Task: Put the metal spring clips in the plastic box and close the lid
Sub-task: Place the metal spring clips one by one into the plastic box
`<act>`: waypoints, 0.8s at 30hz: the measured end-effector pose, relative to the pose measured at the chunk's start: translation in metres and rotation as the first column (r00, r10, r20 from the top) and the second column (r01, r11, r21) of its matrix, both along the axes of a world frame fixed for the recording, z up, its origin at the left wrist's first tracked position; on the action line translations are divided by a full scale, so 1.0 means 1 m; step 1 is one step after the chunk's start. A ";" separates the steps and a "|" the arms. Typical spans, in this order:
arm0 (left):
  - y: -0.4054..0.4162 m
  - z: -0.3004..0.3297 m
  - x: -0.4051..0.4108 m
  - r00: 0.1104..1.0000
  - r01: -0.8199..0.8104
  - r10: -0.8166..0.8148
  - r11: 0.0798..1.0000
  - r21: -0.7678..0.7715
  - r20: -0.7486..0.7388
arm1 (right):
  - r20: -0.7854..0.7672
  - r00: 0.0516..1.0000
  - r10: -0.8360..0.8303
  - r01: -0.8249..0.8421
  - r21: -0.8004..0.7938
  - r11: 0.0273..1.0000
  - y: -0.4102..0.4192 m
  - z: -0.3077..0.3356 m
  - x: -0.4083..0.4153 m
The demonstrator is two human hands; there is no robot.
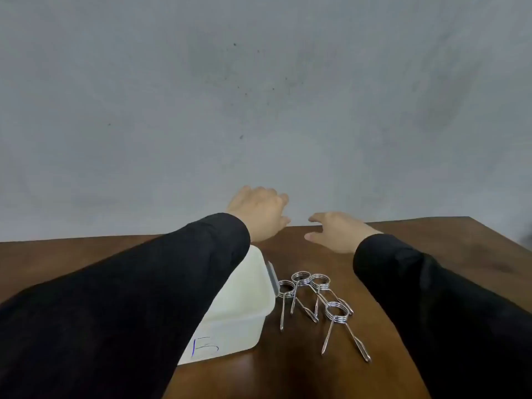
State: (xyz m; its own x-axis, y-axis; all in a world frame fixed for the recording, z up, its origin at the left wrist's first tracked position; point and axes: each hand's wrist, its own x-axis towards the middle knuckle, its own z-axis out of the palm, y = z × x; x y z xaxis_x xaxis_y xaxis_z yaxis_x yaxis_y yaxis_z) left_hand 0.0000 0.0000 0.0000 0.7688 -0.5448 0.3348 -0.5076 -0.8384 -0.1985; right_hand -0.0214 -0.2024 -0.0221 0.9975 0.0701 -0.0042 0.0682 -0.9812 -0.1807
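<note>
Clips (pixel 318 305), four of them, lie on the brown table (pixel 449 246), in a loose group just to the right of the box (pixel 241 309). Each one is a shiny wire coil with two long legs. Three coils sit close together in a row near the box's right edge, and their legs cross each other. The one nearest the box seems to touch its rim or a grey strip (pixel 273 276) along that rim, but I cannot tell for sure. The fourth clip (pixel 339 323) lies a little nearer to the person, with its legs spread toward the front of the table.

The box is white, half-clear plastic, and a blue mark is written on its front wall. A black sleeve (pixel 129 298) covers most of it, so I cannot tell if a lid is on it or not.

Both arms stretch forward over the table toward a grey wall (pixel 259 96). The left hand (pixel 259 213) is at the far edge of the table, fingers bent loosely, and it holds nothing. The right hand (pixel 336 230) is beside it, fingers spread and slightly bent, also with nothing in it. Both hands are well beyond the clips and touch none of them.
</note>
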 end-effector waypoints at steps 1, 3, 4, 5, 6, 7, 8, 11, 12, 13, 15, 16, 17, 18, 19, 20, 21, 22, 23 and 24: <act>-0.002 -0.009 -0.004 0.999 0.001 -0.001 1.000 0.012 -0.039 | -0.048 0.999 -0.011 0.012 0.002 1.000 0.001 -0.010 -0.001; -0.006 -0.035 -0.004 0.995 0.015 -0.015 1.000 -0.001 -0.098 | -0.116 0.993 -0.016 0.017 0.008 1.000 0.000 -0.032 -0.002; -0.006 -0.049 -0.006 0.992 0.013 -0.014 1.000 -0.008 -0.125 | -0.159 0.987 -0.015 0.017 0.010 1.000 0.001 -0.045 -0.003; -0.007 -0.061 -0.006 0.986 0.002 -0.002 1.000 -0.003 -0.164 | -0.188 0.982 -0.011 0.014 0.016 1.000 0.001 -0.059 -0.001; -0.007 -0.070 -0.006 0.981 -0.008 0.008 1.000 -0.001 -0.196 | -0.214 0.977 -0.016 0.020 0.018 1.000 0.001 -0.070 0.001; -0.007 -0.080 -0.004 0.976 -0.018 0.017 1.000 -0.002 -0.218 | -0.229 0.973 -0.020 0.025 0.023 0.999 0.001 -0.082 0.004; -0.006 -0.088 -0.003 0.972 -0.025 0.022 1.000 -0.009 -0.233 | -0.244 0.969 -0.025 0.031 0.020 0.999 0.002 -0.091 0.007; -0.004 -0.109 -0.003 0.931 -0.044 0.036 0.999 -0.016 -0.363 | -0.265 0.961 -0.075 0.077 0.000 0.997 0.004 -0.121 0.016; -0.004 -0.115 -0.001 0.917 -0.050 0.036 0.998 -0.026 -0.398 | -0.267 0.959 -0.094 0.093 -0.016 0.996 0.005 -0.129 0.020; -0.002 -0.120 0.000 0.905 -0.062 0.042 0.998 -0.034 -0.423 | -0.266 0.958 -0.108 0.102 -0.035 0.994 0.005 -0.137 0.023; -0.001 -0.127 0.000 0.895 -0.077 0.042 0.995 -0.061 -0.444 | -0.270 0.954 -0.128 0.114 -0.067 0.991 0.005 -0.153 0.031; -0.001 -0.129 0.000 0.894 -0.083 0.040 0.993 -0.078 -0.446 | -0.273 0.953 -0.131 0.113 -0.078 0.990 0.005 -0.159 0.034; 0.000 -0.131 0.001 0.895 -0.083 0.032 0.992 -0.094 -0.446 | -0.271 0.954 -0.130 0.110 -0.091 0.990 0.005 -0.165 0.037; 0.000 -0.132 0.001 0.893 -0.083 0.025 0.991 -0.108 -0.450 | -0.262 0.955 -0.137 0.114 -0.104 0.988 0.005 -0.169 0.040; 0.000 -0.133 0.001 0.892 -0.086 0.023 0.989 -0.118 -0.452 | -0.245 0.958 -0.149 0.125 -0.112 0.986 0.005 -0.171 0.041; 0.000 -0.133 0.001 0.890 -0.091 0.024 0.988 -0.126 -0.456 | -0.228 0.960 -0.162 0.138 -0.118 0.983 0.005 -0.173 0.043; 0.001 -0.134 0.002 0.889 -0.092 0.022 0.987 -0.131 -0.457 | -0.207 0.963 -0.170 0.147 -0.123 0.981 0.005 -0.175 0.045; 0.001 -0.135 0.002 0.888 -0.093 0.020 0.986 -0.136 -0.460 | -0.194 0.965 -0.176 0.153 -0.126 0.980 0.005 -0.176 0.046; 0.001 -0.135 0.002 0.887 -0.092 0.017 0.986 -0.140 -0.462 | -0.182 0.967 -0.177 0.155 -0.127 0.980 0.004 -0.178 0.047; 0.001 -0.136 0.002 0.886 -0.090 0.015 0.986 -0.140 -0.464 | -0.177 0.969 -0.175 0.156 -0.120 0.981 0.003 -0.180 0.049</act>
